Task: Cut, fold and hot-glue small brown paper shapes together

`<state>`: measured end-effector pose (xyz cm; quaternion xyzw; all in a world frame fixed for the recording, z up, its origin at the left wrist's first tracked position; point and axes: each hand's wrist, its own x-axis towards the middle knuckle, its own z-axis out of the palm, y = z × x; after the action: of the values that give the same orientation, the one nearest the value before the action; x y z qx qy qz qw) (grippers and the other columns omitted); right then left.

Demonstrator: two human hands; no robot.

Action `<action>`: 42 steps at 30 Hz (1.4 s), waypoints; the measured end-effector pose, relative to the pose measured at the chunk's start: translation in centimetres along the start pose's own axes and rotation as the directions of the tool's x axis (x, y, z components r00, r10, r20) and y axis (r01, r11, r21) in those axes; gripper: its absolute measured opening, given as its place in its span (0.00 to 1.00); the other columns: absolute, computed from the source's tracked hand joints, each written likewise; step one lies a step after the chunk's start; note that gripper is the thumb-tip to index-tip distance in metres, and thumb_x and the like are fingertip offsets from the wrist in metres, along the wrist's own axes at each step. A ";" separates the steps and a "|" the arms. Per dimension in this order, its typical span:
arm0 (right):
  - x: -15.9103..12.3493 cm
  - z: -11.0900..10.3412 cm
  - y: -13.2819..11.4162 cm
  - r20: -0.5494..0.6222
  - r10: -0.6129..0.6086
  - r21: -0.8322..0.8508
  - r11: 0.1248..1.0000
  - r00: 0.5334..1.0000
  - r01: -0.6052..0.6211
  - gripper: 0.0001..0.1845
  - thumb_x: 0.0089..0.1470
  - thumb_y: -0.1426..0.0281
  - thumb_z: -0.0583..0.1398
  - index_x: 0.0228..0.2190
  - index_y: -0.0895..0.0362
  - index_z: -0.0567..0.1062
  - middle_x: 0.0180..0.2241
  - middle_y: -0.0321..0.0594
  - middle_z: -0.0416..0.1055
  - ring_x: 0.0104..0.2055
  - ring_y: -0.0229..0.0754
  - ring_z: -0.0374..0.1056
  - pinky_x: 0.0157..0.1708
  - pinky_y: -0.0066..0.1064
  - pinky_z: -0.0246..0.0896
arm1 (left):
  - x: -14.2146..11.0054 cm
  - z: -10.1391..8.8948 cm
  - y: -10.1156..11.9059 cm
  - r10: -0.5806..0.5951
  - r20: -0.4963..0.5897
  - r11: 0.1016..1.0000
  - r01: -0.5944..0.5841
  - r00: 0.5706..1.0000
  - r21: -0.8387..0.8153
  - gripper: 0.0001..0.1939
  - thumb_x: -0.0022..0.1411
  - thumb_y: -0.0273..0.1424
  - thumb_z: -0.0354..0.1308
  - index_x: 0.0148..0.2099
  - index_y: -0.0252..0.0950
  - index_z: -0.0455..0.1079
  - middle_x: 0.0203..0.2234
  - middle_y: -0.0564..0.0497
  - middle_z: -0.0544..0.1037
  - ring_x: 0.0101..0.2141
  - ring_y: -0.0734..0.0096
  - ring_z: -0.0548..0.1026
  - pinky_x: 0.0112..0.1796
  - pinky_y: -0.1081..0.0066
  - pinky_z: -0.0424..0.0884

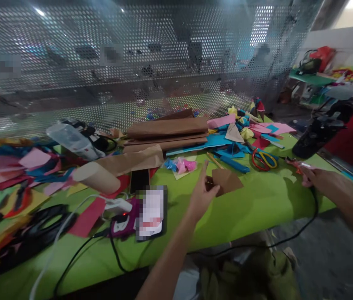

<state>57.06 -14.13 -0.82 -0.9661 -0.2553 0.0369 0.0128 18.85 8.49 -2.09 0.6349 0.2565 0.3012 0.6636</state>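
My left hand (201, 195) is at the middle of the green table, its index finger pointing up. Between its thumb and curled fingers is the corner of a small brown paper piece (229, 181), whose far end lies close to the tabletop. Over the table's right end, my right hand (323, 180) is closed around a small pink glue gun (306, 178) with a black cord hanging from it. My fingers cover most of its body. Scissors (264, 160) with red and yellow handles lie between the hands, beyond the paper.
Folded brown paper (166, 128) lies along the perforated metal screen (132, 50). A purple power strip (125, 221), a phone (151, 212) and a paper roll (97, 178) are on the left. A dark bottle (312, 135) stands at the right end. Cords run along the front edge.
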 end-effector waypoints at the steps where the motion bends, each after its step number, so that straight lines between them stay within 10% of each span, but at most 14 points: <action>1: -0.3 -0.5 0.1 0.030 0.038 -0.040 0.999 0.999 -0.037 0.35 0.60 0.40 0.48 0.31 0.52 0.81 0.34 0.59 0.79 0.35 0.62 0.75 0.33 0.47 0.59 | 0.2 0.0 0.2 -0.018 -0.002 1.000 0.018 1.000 -0.023 0.45 0.59 0.26 0.62 0.75 0.45 0.48 0.36 0.51 0.73 0.35 0.69 0.72 0.39 0.68 0.70; 4: -2.0 -2.1 -0.3 -0.099 0.059 -0.066 0.996 0.993 -0.066 0.33 0.59 0.39 0.47 0.37 0.50 0.79 0.46 0.61 0.78 0.42 0.69 0.74 0.32 0.53 0.60 | 0.8 0.1 0.5 -0.073 -0.001 0.994 0.073 0.997 -0.086 0.41 0.58 0.28 0.64 0.71 0.40 0.56 0.35 0.50 0.73 0.36 0.68 0.72 0.40 0.67 0.70; 7: -4.6 -3.1 -2.8 -0.403 -0.254 0.124 0.937 0.879 0.327 0.21 0.60 0.47 0.55 0.43 0.46 0.76 0.47 0.53 0.77 0.42 0.62 0.74 0.34 0.51 0.65 | 1.6 0.1 0.5 -0.085 0.000 0.984 0.084 0.996 -0.158 0.37 0.55 0.30 0.66 0.67 0.36 0.62 0.35 0.50 0.73 0.35 0.69 0.72 0.39 0.68 0.69; 10: -6.7 -3.3 -7.8 -0.387 -0.577 0.407 0.593 0.720 0.694 0.19 0.59 0.55 0.62 0.51 0.44 0.74 0.45 0.48 0.76 0.38 0.51 0.75 0.37 0.43 0.71 | 2.2 0.2 0.3 -0.071 -0.005 0.973 0.068 0.997 -0.219 0.34 0.54 0.32 0.68 0.62 0.33 0.64 0.34 0.50 0.73 0.33 0.70 0.72 0.35 0.71 0.68; 15: -7.4 -2.1 -16.6 -0.298 -0.800 0.637 0.240 0.521 0.733 0.20 0.56 0.63 0.66 0.52 0.47 0.77 0.61 0.46 0.68 0.59 0.54 0.69 0.54 0.44 0.68 | 2.4 0.0 -0.3 -0.077 -0.084 0.969 0.055 0.993 -0.239 0.21 0.52 0.32 0.69 0.46 0.33 0.69 0.37 0.48 0.76 0.34 0.71 0.74 0.35 0.71 0.68; 26: -7.6 2.2 -22.4 -0.351 -0.690 0.849 0.050 0.633 0.526 0.06 0.52 0.64 0.71 0.33 0.50 0.81 0.49 0.42 0.78 0.53 0.52 0.73 0.55 0.45 0.66 | 1.3 -0.9 -0.3 -0.204 -0.063 0.927 0.172 0.977 -0.334 0.19 0.57 0.44 0.67 0.39 0.36 0.66 0.30 0.54 0.75 0.26 0.73 0.79 0.28 0.75 0.67; 42: -8.3 2.1 -21.5 -0.407 -0.732 0.810 -0.013 0.546 0.587 0.03 0.56 0.66 0.68 0.35 0.47 0.82 0.52 0.42 0.75 0.58 0.51 0.70 0.57 0.44 0.65 | 1.2 -0.8 -0.5 -0.243 0.175 0.855 0.296 0.954 -0.426 0.28 0.50 0.46 0.74 0.42 0.34 0.67 0.35 0.53 0.75 0.23 0.76 0.77 0.29 0.73 0.71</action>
<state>39.15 0.45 -1.48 -0.5457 -0.6154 0.2218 0.5238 19.16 9.90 -2.54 0.4390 0.2282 0.2191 0.8410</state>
